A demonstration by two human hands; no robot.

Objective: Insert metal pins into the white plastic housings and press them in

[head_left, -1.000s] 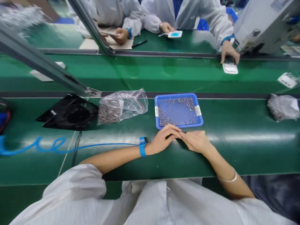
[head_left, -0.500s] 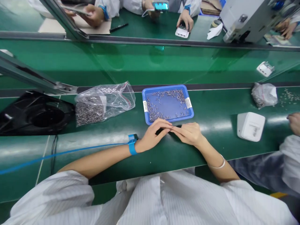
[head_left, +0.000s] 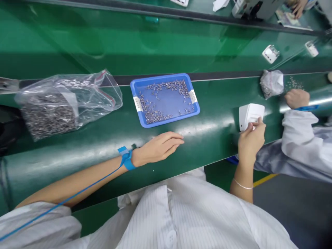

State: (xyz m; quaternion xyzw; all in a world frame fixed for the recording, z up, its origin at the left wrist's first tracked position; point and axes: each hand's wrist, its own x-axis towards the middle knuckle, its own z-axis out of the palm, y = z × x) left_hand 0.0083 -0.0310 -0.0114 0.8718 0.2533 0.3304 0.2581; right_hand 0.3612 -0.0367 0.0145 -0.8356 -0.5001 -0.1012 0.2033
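My left hand rests on the green bench just in front of the blue tray, fingers stretched out and holding nothing. Small metal screws lie scattered along the sides of that tray. Out to the right, my right hand has its thumb and fingers on the near side of a white plastic box, which stands on the bench. The fingers partly cover the front of the box. Around my left wrist is a blue strap with a blue cord.
A clear zip bag full of screws lies left of the tray. A smaller bag and loose small parts sit at the far right, near a co-worker's hand. White housings lie beyond the dark rail.
My hands were together in front of the tray. They have separated, and my right hand has moved right to the white box. The view has shifted right and down.
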